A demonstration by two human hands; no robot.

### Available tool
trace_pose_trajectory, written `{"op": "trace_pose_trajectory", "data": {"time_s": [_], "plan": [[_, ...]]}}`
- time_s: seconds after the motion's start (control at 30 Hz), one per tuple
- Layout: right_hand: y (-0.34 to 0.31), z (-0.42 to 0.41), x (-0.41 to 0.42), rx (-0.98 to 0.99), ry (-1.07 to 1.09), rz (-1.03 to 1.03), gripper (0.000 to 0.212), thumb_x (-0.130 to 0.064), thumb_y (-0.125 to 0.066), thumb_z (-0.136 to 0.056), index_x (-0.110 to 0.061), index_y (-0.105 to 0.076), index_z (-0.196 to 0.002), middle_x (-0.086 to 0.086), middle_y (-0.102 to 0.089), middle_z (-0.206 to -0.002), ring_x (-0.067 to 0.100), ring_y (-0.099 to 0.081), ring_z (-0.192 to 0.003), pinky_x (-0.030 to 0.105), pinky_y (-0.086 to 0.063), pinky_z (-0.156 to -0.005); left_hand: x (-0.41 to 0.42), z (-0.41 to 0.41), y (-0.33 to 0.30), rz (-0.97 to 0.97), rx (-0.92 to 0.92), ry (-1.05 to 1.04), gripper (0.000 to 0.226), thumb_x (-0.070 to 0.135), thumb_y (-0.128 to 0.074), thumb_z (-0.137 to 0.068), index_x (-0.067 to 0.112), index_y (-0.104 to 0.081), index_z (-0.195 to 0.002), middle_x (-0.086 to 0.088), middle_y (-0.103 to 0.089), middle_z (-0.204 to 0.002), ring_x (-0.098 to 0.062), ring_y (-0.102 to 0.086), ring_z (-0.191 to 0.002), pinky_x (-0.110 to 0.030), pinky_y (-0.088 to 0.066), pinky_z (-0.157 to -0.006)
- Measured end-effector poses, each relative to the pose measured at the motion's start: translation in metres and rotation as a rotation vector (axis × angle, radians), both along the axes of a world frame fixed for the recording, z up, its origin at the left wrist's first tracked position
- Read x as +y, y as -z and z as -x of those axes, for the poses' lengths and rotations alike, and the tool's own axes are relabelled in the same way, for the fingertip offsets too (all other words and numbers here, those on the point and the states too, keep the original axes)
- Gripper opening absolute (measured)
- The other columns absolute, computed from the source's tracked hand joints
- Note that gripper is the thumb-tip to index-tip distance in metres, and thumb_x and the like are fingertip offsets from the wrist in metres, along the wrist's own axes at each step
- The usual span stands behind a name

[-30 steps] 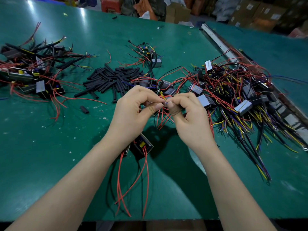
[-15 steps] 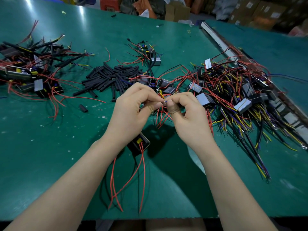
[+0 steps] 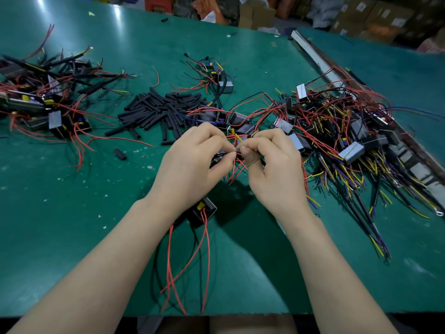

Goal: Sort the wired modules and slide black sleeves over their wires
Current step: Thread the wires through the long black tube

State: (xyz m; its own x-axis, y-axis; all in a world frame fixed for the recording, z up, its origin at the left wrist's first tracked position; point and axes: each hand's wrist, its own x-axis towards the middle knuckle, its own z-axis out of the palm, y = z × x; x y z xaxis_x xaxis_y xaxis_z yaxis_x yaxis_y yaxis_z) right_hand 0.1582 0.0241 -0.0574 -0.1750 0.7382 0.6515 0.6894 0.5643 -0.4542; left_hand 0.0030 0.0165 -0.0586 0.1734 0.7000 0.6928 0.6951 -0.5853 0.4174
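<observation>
Green matting covers the table [image 3: 72,213], and nearest the body a module [image 3: 204,209] lies just under the left wrist, its red leads trailing back toward the person. Above it the left hand [image 3: 192,165] and right hand [image 3: 272,169] meet fingertip to fingertip, each pinching thin wires [image 3: 237,145] between thumb and forefinger; the short stretch between them runs side to side, so any sleeve would have to travel along that line from one hand to the other. A dark strand shows at the left fingertips, but whether it is a sleeve or a wire I cannot tell. Both wrists are raised, fingers curled tight. Beyond the left hand lies the heap of black sleeves [image 3: 163,109], nearer that hand; unsorted modules [image 3: 349,131] spread right of the right hand, and another pile [image 3: 43,97] sits far left.
</observation>
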Motion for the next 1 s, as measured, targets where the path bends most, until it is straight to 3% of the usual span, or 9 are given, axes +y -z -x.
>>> {"op": "trace_pose_trajectory", "data": {"time_s": [0.2, 0.57, 0.7, 0.87, 1.0], "plan": [[0.000, 0.002, -0.001, -0.085, 0.037, -0.041, 0.017, -0.017, -0.060, -0.091, -0.008, -0.073, -0.093, 0.011, -0.062, -0.093, 0.036, -0.059, -0.087, 0.052, -0.047, -0.070, -0.005, -0.004, -0.001, 0.002, 0.012, -0.125, 0.012, 0.015, -0.064, -0.085, 0.004, -0.069, -0.084, -0.009, -0.063, -0.089, -0.031, -0.059, -0.081, -0.044, -0.049, -0.068], [0.003, 0.007, -0.004, 0.000, 0.084, -0.023, 0.013, -0.022, -0.067, -0.086, -0.011, -0.073, -0.086, 0.005, -0.065, -0.086, 0.030, -0.060, -0.083, 0.049, -0.047, -0.070, -0.007, -0.012, 0.002, -0.001, -0.044, -0.214, 0.012, 0.013, -0.062, -0.088, 0.001, -0.067, -0.087, -0.012, -0.063, -0.093, -0.032, -0.059, -0.085, -0.042, -0.049, -0.074], [0.003, 0.004, -0.001, 0.009, -0.003, -0.100, 0.011, -0.014, -0.068, -0.085, -0.004, -0.072, -0.083, 0.010, -0.063, -0.084, 0.031, -0.058, -0.079, 0.048, -0.047, -0.070, -0.006, -0.015, 0.004, 0.021, -0.148, -0.180, 0.009, 0.008, -0.062, -0.086, 0.001, -0.067, -0.088, -0.010, -0.061, -0.093, -0.026, -0.059, -0.085, -0.036, -0.048, -0.079], [0.002, 0.002, 0.000, 0.063, -0.075, -0.068, 0.010, -0.010, -0.066, -0.085, -0.002, -0.071, -0.082, 0.009, -0.061, -0.083, 0.027, -0.059, -0.080, 0.042, -0.048, -0.073, -0.003, -0.013, 0.001, 0.142, -0.348, -0.063, 0.006, 0.008, -0.062, -0.088, 0.006, -0.068, -0.089, 0.002, -0.057, -0.093, -0.004, -0.051, -0.084, -0.013, -0.042, -0.076], [-0.003, 0.000, 0.000, 0.144, -0.136, 0.047, 0.007, -0.009, -0.066, -0.085, -0.004, -0.072, -0.084, 0.004, -0.059, -0.084, 0.016, -0.057, -0.079, 0.027, -0.046, -0.075, -0.002, -0.010, -0.003, 0.234, -0.443, 0.048, 0.008, 0.008, -0.061, -0.089, 0.011, -0.068, -0.092, 0.007, -0.057, -0.093, -0.008, -0.055, -0.089, -0.022, -0.046, -0.083]]}}
